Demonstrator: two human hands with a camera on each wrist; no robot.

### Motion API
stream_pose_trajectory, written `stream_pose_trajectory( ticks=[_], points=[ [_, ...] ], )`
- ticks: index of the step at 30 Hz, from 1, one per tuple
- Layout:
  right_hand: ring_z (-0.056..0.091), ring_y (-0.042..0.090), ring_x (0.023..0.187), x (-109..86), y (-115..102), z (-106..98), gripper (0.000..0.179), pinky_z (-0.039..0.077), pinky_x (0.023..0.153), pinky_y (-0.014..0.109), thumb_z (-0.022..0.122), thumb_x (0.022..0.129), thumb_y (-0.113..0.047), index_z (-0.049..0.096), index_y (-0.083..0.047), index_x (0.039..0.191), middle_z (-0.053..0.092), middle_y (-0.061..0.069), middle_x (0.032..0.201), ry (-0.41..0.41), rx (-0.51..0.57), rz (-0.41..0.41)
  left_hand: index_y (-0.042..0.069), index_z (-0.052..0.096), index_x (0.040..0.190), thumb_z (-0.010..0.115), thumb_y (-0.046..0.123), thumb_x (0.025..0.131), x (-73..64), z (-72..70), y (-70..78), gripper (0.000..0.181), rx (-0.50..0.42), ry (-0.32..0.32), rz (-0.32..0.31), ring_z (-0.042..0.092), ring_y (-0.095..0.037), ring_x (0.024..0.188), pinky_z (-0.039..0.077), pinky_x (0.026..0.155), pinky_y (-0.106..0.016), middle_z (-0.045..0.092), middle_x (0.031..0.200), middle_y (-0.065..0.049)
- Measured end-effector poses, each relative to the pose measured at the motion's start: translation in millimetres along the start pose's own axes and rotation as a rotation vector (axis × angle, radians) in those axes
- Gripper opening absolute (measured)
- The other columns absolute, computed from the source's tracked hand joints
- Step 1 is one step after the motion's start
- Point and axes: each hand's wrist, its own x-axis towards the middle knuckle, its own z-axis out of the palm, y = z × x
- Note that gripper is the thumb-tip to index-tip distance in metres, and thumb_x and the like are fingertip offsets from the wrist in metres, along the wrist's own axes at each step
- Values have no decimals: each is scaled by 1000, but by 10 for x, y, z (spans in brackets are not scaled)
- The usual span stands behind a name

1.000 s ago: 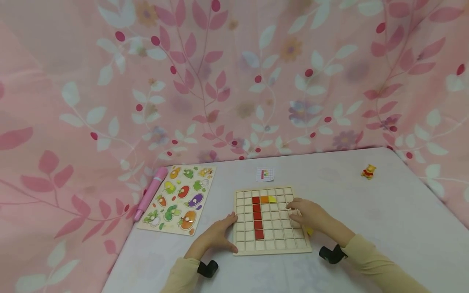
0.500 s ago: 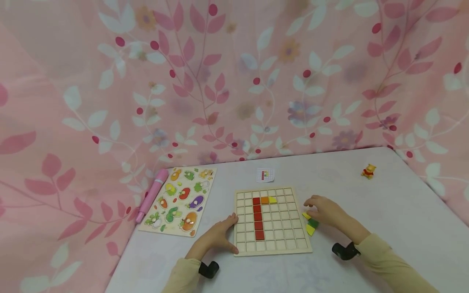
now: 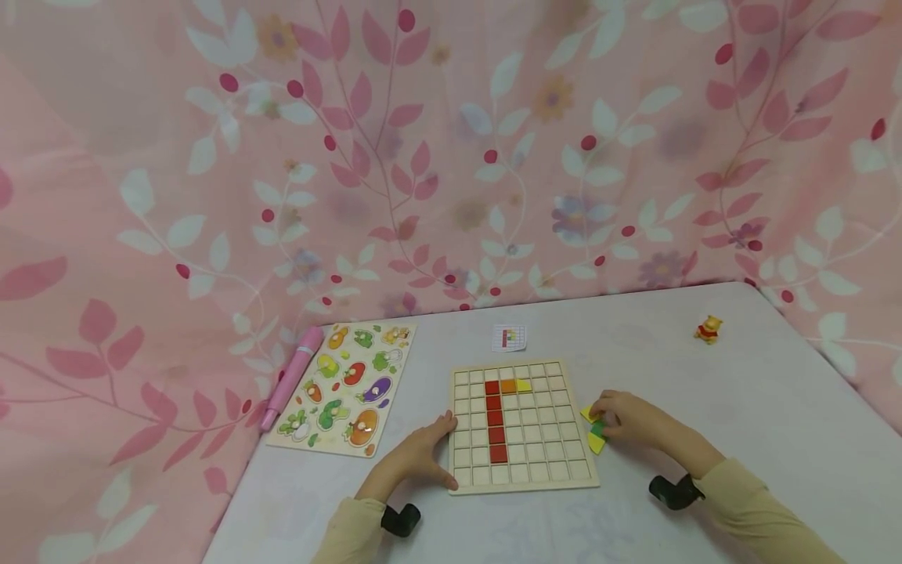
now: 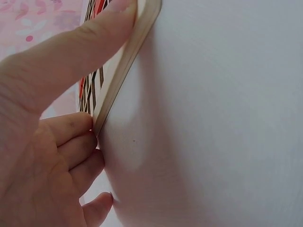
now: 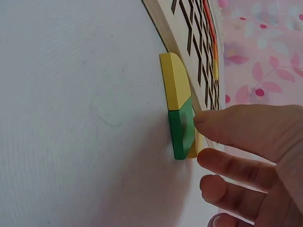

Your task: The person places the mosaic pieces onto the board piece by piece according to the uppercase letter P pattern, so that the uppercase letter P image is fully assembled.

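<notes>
A wooden grid board (image 3: 553, 470) lies mid-table, with a column of red tiles (image 3: 496, 434), an orange tile (image 3: 508, 386) and a yellow tile (image 3: 524, 385) in its cells. My left hand (image 3: 416, 454) rests at the board's left edge. Its thumb (image 4: 80, 52) lies over the rim while the fingertips touch the side. Right of the board, a green tile (image 5: 182, 130) lies between two yellow tiles, the nearer one (image 5: 175, 80) with a rounded corner. My right hand (image 3: 637, 421) is over this group, thumb and index fingertips right at the farther yellow tile (image 3: 587, 413), which they partly hide.
Behind the board lies a small pattern card (image 3: 510, 338). A vegetable puzzle board (image 3: 345, 388) and a pink marker-shaped object (image 3: 292, 378) are at the left. A small bear figure (image 3: 708, 330) stands at the back right, and a floral curtain (image 3: 451, 157) hangs behind the table.
My right hand has moved from over the board's right side out to the loose tiles and down toward them, uncovering some of them. My left hand has stayed at the board's edge.
</notes>
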Motion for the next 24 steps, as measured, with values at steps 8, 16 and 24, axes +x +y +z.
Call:
stream_pose_trajectory(
  ticks=[8,16,24],
  points=[
    [46,11,68,-10,-54,2,20,43,57,25,69,69,0,65,-12,84,52,-6,84,-39,-11,36,8,32,139,83,41,54,-6,-6,8,105,-4,6,2,23,-24,130,20,102,-46,23,144,-6],
    [46,12,71,6,-75,74,26,46,64,31,68,64,6,63,-12,83,49,-6,80,-73,-45,153,8,32,139,83,42,53,-22,8,-3,105,-1,12,4,23,-25,129,21,102,-47,24,144,-6],
    [42,14,64,15,-41,51,21,39,56,29,71,64,-7,55,-10,77,45,-3,72,-41,-74,225,8,31,139,82,43,53,-18,9,-17,106,5,15,23,24,-25,129,21,102,-47,24,144,-7]
  ],
)
